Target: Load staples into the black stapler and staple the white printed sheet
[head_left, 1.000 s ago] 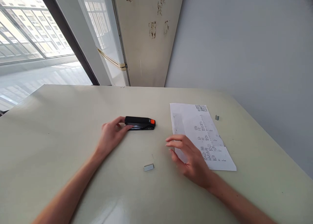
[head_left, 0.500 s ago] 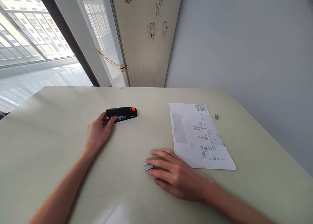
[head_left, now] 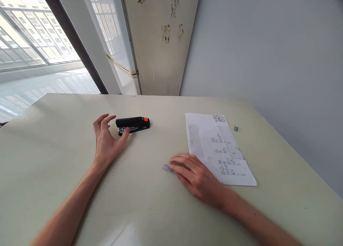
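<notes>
On the left of the table a black stapler [head_left: 134, 122] with an orange patch lies on its base. My left hand [head_left: 108, 140] is beside its near-left end, fingers spread and raised, thumb tip overlapping the stapler's lower edge. Whether the thumb touches it, I cannot tell. A short grey strip of staples [head_left: 167, 168] lies on the table near the middle. The fingertips of my right hand [head_left: 197, 176] reach the strip's right end, with the fingers loosely curved and apart. That hand partly covers the near-left edge of a printed sheet of paper [head_left: 211, 142].
A second small grey piece [head_left: 235, 128], perhaps more staples, lies right of the paper. The pale table [head_left: 134, 213] meets a blue-grey wall [head_left: 268, 53] on the right. Behind stand a stained cream panel [head_left: 160, 60] and a window [head_left: 34, 35] at the left.
My left hand has let go of the stapler and spread its fingers. My right hand has moved away from me and slightly right; the staple strip has shifted the same way and turned.
</notes>
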Available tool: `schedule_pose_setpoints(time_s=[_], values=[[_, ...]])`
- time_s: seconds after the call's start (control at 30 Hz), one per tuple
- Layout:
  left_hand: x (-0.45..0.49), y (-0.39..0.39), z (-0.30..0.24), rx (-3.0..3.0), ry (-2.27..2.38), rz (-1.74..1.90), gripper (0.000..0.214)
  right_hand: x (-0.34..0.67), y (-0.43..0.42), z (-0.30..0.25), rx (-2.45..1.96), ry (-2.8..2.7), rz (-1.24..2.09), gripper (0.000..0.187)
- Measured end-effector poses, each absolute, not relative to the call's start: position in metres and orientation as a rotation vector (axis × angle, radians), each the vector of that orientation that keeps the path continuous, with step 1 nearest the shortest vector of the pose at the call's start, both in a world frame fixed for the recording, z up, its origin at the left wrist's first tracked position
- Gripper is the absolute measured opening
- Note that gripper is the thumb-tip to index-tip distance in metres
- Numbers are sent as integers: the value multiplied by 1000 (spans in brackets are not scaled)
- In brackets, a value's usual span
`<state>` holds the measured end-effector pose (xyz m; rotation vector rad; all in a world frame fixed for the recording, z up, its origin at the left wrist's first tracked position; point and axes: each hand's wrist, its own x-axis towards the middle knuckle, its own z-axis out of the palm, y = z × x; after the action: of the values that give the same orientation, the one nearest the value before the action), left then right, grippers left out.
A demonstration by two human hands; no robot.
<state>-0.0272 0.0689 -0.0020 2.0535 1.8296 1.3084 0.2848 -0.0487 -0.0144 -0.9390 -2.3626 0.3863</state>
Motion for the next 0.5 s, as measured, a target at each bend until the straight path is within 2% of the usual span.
schedule_pose_setpoints(time_s=[0.1,0.2,0.3,0.37,0.5], values=[[-21,65,-2,2169,1765,1403,53,282,-50,-15,-940,-2350,363,40],[-9,58,-4,2336,1667,1434,45,277,-53,-16,-903,-2347,343,27],[3,50,-7,2569,1563,1324,32,273,-54,-15,-875,-2313,369,12],[8,48,-9,2701,1529,1225,28,272,-55,-15,-879,-2281,386,10],[1,58,-12,2749,1637,1137,47,273,-55,-16,-947,-2216,404,13]])
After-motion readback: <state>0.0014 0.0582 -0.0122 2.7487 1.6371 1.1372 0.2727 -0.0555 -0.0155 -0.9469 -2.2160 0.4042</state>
